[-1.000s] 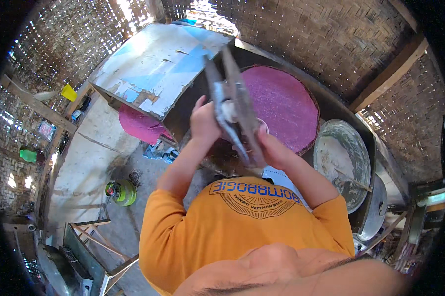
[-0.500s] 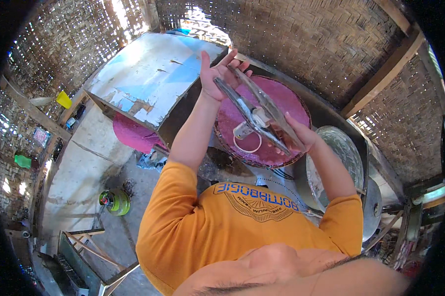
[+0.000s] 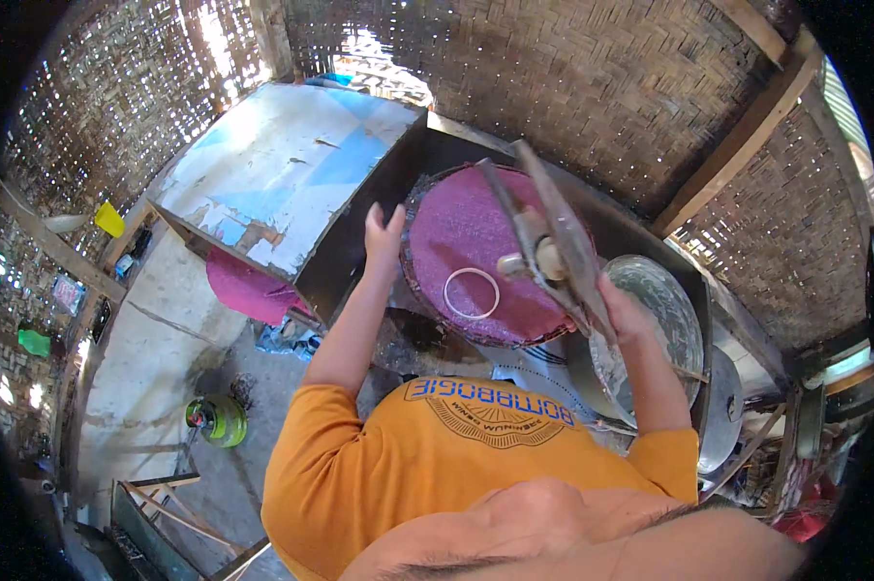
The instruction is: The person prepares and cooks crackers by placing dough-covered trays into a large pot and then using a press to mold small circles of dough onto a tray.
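My right hand (image 3: 628, 312) grips the lower end of a wooden hand press (image 3: 570, 228), two long dark bars with a pale cylinder (image 3: 550, 259) between them. The press is tilted above the right half of a round tray covered in pink (image 3: 442, 228). My left hand (image 3: 384, 234) is apart from the press, raised to the left of the tray with its fingers spread and nothing in them. A thin white ring (image 3: 473, 270) lies flat on the pink surface.
A large metal basin (image 3: 679, 320) with whitish residue stands right of the tray. At the left is a box-like stand with a peeling blue-white top (image 3: 301, 155); a pink sheet (image 3: 248, 287) shows below it. A green gas cylinder (image 3: 219, 421) stands on the floor. Woven walls (image 3: 534, 68) enclose the space.
My left hand has let go of the far end of the press and moved left and down. My right hand has carried the press slightly right, turning it more upright in view.
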The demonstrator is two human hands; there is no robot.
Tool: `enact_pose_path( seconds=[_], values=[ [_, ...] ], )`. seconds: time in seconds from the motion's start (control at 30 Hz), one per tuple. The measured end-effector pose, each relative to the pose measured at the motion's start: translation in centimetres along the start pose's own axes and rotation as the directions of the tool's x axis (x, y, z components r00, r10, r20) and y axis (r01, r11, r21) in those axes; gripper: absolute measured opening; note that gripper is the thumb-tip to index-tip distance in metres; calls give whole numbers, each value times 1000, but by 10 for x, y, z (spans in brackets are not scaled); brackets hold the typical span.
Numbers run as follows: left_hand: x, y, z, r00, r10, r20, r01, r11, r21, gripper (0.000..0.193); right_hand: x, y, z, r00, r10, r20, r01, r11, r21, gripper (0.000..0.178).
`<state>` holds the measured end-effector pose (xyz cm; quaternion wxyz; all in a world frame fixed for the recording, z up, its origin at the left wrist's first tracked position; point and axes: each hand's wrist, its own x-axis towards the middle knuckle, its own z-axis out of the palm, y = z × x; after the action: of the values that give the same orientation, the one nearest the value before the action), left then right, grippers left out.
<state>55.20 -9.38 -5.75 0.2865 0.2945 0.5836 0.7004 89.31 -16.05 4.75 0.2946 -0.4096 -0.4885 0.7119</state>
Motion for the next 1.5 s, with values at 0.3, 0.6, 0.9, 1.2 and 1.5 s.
enact_pose_path(
  seconds=[0.3, 0.6, 0.9, 1.2, 1.5],
  values=[
    [-11, -27, 15, 811, -353, 466, 523, 795, -308, 27, -9, -24, -19, 963, -249, -103, 258, 962, 87, 69],
    [-5, -37, 46, 817, -332, 472, 525, 766, -370, 25, -2, -20, -23, 979, -194, -70, 202, 970, 138, 67],
    [-5, -24, 25, 845, -343, 410, 430, 892, -140, 42, 12, -9, -19, 992, 8, -124, 5, 994, 106, 60],
    [6, 116, 69, 411, 325, 852, 734, 437, -520, 85, 47, -4, 10, 940, 165, 299, -208, 971, 118, 63],
    [23, 73, 80, 516, 300, 802, 766, 257, -589, 61, 75, -39, -5, 873, 424, 241, -374, 899, -227, 72]
  ],
)
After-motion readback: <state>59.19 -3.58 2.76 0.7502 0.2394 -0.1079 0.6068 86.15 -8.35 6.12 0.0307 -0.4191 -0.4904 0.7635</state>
